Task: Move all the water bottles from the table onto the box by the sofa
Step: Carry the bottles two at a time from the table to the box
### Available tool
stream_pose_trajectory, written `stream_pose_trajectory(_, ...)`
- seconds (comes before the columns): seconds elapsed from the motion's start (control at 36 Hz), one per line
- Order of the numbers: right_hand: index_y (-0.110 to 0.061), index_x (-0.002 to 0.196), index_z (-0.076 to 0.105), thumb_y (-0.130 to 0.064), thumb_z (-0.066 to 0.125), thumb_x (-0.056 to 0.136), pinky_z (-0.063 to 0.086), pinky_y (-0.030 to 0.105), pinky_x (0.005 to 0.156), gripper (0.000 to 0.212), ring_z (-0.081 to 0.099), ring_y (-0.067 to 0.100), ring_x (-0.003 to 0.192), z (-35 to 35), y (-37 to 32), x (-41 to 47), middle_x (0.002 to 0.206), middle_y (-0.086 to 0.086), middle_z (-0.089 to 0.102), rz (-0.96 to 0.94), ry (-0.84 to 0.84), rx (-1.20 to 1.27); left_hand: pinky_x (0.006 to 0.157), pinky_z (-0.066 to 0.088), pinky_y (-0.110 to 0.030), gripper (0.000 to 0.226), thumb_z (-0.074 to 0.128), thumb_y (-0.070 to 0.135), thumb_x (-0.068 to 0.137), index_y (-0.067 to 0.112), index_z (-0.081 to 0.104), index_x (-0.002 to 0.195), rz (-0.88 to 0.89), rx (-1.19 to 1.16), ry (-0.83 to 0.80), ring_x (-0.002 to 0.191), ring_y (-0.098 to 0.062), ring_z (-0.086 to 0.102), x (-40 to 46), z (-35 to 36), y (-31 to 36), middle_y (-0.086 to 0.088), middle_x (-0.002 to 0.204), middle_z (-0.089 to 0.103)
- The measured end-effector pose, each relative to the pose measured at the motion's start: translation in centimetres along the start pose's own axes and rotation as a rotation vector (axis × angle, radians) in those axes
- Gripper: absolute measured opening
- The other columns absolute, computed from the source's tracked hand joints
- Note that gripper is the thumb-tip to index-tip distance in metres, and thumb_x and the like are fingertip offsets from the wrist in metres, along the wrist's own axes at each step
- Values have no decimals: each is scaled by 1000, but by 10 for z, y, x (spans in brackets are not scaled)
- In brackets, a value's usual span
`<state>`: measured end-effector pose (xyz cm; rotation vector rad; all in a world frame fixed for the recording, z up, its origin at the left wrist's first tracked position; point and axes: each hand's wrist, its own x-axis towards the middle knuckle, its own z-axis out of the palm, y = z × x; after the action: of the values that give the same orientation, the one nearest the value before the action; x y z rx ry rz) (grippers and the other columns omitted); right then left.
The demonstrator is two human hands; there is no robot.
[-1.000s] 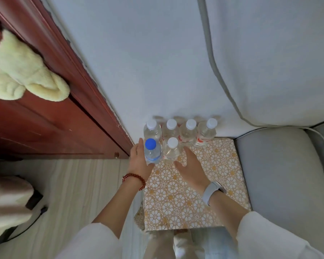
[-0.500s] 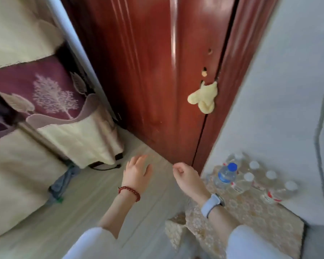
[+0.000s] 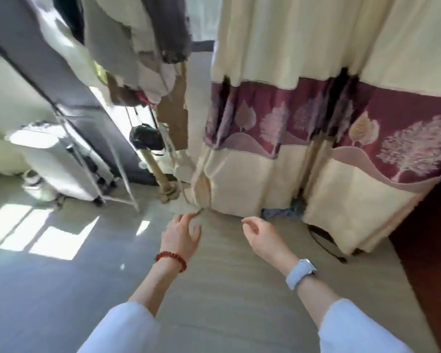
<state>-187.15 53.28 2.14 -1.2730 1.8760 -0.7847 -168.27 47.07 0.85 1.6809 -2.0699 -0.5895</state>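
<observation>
Fingers (image 3: 182, 219) of left hand (image 3: 181, 238) found loosely bent and spread, released, gripping nothing; likewise fingers (image 3: 250, 221) of right hand (image 3: 261, 238), softly curled, palm turned inward, holding nothing. Counted two hands, both in lower middle of frame, held apart over the floor (image 3: 214, 301), touching neither each other nor anything else.

Counted one red bead bracelet (image 3: 171, 258) on left wrist and one pale-strapped watch (image 3: 301, 272) on right wrist. Counted two white sleeves, one at lower left (image 3: 122, 327), one at lower right (image 3: 354, 327).

Could not tell whereabouts of water bottles, desk or box from this view.

Noted one cream curtain (image 3: 290, 59) filling upper right of frame, crossed by one maroon band with tree and leaf motifs, hem reaching down to the floor. Spotted one blue-grey cloth (image 3: 283, 212) bunched at curtain foot, and one black cable (image 3: 323, 243) looped on the floor just right of it. Saw one dark red wooden surface (image 3: 433, 250) along right edge.

Saw one metal rack (image 3: 99, 174) at left, blurred, with several garments (image 3: 127, 47) hanging in upper left; exact number not readable. Noted several bright sun patches (image 3: 36, 233) on the floor at left.
</observation>
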Motion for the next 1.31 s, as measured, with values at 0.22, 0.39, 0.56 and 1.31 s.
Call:
stream_pose_trajectory(0.22, -10, 116, 59, -21, 47, 93, 39, 20, 80, 28, 60, 22, 105, 164, -128, 80, 114, 8, 65, -242, -390, -214, 97, 41, -40, 33, 51, 25, 90, 11, 56, 119, -388, -36, 209, 114, -26, 51, 5, -89, -172, -9, 123, 56)
stream_pose_trajectory(0.39, -15, 116, 58, -24, 45, 93, 41, 22, 78, 28, 60, 18, 102, 293, -212, 133, 114, 5, 64, -438, -616, -315, 100, 41, -42, 34, 52, 24, 89, 10, 54, 120, -604, -60, 291, 116, -24, 51, 13, -147, -284, -9, 125, 55)
stream_pose_trajectory(0.56, -18, 120, 55, -29, 42, 94, 44, 27, 88, 32, 59, 16, 103, 414, -318, 192, 116, 1, 62, -625, -780, -399, 101, 39, -40, 34, 49, 24, 90, 10, 54, 121, -772, -11, 436, 116, -26, 50, 68, -240, -387, -11, 125, 54)
stream_pose_trajectory(1.31, -7, 120, 56, -17, 44, 94, 46, 28, 87, 31, 63, 27, 100, 949, -772, 229, 114, 13, 65, -1058, -1061, -384, 93, 40, -31, 30, 51, 21, 89, 11, 56, 117, -1052, 22, 935, 111, -24, 52, 123, -636, -857, -8, 118, 57)
